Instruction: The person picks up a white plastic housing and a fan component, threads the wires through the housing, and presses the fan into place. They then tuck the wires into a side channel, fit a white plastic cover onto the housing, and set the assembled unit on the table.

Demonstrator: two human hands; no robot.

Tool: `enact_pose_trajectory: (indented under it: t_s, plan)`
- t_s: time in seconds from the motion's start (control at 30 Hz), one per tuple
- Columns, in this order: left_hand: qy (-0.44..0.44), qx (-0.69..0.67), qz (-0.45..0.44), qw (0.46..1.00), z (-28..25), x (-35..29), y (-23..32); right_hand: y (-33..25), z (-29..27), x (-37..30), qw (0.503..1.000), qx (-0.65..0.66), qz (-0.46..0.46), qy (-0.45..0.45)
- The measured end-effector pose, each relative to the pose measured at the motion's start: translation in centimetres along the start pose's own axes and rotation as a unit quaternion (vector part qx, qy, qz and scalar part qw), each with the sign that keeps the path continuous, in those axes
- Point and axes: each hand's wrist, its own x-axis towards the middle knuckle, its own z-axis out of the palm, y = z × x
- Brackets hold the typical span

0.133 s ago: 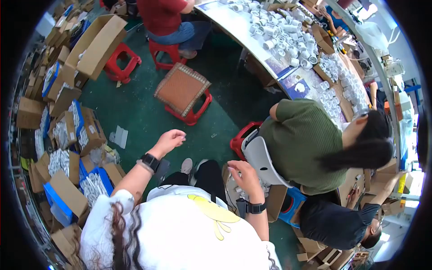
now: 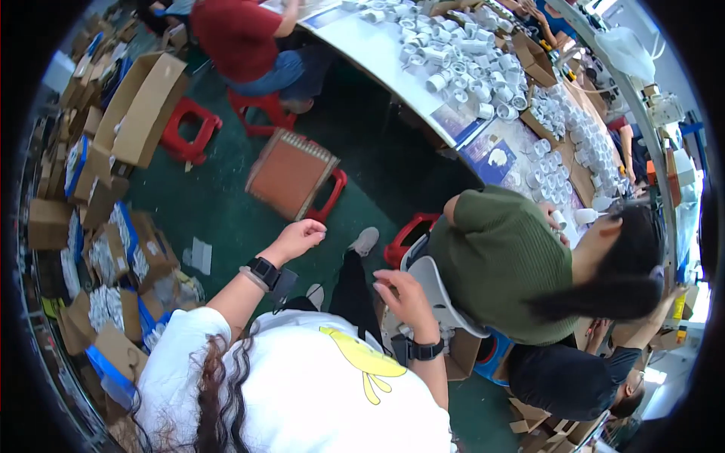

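Note:
My left hand (image 2: 298, 238) hangs over the green floor with loosely bent fingers and nothing in it; a black watch sits on its wrist. It is nearest a red stool with a brown woven cushion (image 2: 291, 174). My right hand (image 2: 408, 298), also with a black wrist band, is spread and empty beside the back of a grey plastic chair (image 2: 445, 298). A person in a green top (image 2: 506, 257) sits on that chair, close to my right.
A long white table (image 2: 393, 83) curves along the upper right, covered with several white cylindrical parts (image 2: 468, 53). A person in red (image 2: 242, 34) sits at it on a red stool (image 2: 264, 113). Another red stool (image 2: 189, 132) and open cardboard boxes (image 2: 143, 106) line the left.
My left hand has shifted slightly to the right. The right hand stays by the chair back.

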Motion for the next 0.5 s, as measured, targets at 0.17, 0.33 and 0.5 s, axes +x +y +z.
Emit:
enact_pose_trajectory:
  t_s: [0.17, 0.33, 0.5]
  plan:
    - [0.028, 0.217, 0.101, 0.971, -1.9, 8.6, 7.8, 2.2, -3.7, 13.1, 0.991, -0.042, -0.117, 0.048]
    - [0.003, 0.258, 0.129, 0.957, -2.9, 12.0, 18.5, 2.7, -5.4, 20.7, 0.995, 0.035, -0.062, 0.075]
    - [0.018, 0.427, 0.302, 0.852, -7.0, 22.5, 25.5, 8.5, -5.4, 28.1, 0.989, 0.125, 0.034, 0.071]
